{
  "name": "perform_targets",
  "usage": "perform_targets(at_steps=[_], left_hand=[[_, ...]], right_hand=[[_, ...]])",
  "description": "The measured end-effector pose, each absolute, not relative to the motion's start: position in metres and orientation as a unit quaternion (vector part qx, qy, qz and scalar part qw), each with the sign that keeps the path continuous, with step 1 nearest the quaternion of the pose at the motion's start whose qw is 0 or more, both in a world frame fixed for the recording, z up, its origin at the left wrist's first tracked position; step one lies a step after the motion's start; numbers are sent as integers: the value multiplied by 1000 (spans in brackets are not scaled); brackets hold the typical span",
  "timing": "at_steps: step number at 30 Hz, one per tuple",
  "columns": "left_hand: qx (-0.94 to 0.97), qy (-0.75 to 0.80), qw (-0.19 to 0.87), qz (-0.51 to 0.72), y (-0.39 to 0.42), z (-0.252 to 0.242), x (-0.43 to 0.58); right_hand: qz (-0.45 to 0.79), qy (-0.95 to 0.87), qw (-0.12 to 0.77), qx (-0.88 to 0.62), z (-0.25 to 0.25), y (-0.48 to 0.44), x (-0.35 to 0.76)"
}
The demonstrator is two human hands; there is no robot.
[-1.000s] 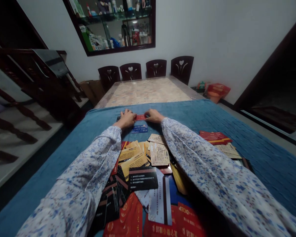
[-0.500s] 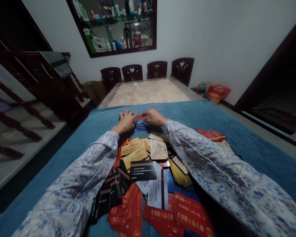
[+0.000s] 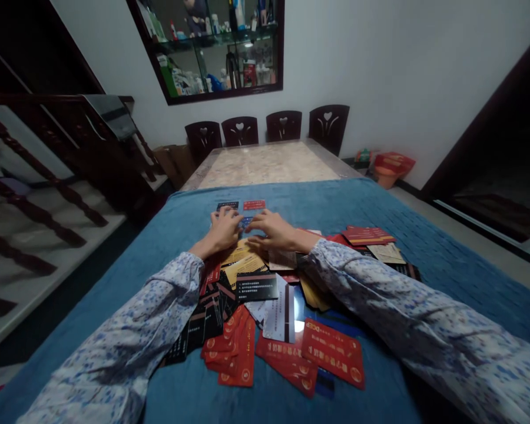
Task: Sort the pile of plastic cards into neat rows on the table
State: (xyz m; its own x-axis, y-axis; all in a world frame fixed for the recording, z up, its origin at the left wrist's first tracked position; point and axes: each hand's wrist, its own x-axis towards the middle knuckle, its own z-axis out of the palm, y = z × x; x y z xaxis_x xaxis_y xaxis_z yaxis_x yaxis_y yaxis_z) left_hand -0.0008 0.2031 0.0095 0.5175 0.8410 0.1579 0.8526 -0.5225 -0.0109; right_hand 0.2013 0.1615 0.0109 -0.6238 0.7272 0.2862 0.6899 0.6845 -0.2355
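Observation:
My left hand [image 3: 225,228] hovers low over the cloth with its fingers curled but apart, and no card shows in it. Just beside it is my right hand [image 3: 271,231], fingers spread and bent, above the near pile of cards. Between the two lies a blue card [image 3: 247,221], partly hidden by fingers. Beyond them a red card [image 3: 254,205] and a black card [image 3: 228,206] lie flat side by side. Under and in front of my hands are yellow cards [image 3: 246,268], a black card with white print [image 3: 257,287] and a white card with a dark stripe [image 3: 279,312].
Red cards [image 3: 333,352] are fanned at the near side, with black cards [image 3: 202,321] to their left. Another stack of red cards [image 3: 368,235] lies at right. A blue cloth [image 3: 159,235] covers the near table; the marble top [image 3: 265,162] and chairs [image 3: 283,126] are beyond.
Both my hands have drawn back from the red card, which now lies uncovered at the far side. The black card beside it shows more. My view has shifted slightly.

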Motion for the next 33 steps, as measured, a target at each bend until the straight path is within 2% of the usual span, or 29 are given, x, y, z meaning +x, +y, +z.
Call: perform_targets(at_steps=[7, 15, 27, 33], left_hand=[[-866, -490, 49, -82, 169, 6, -15], [-872, -477, 25, -109, 128, 4, -25], [-904, -416, 5, -94, 88, 14, -20], [-905, -419, 15, -76, 82, 18, -19]], right_hand=[[15, -926, 133, -353, 4, 116, 193], [5, -924, 97, -371, -3, 102, 203], [79, -901, -3, -426, 17, 107, 256], [87, -900, 35, -425, 33, 98, 244]])
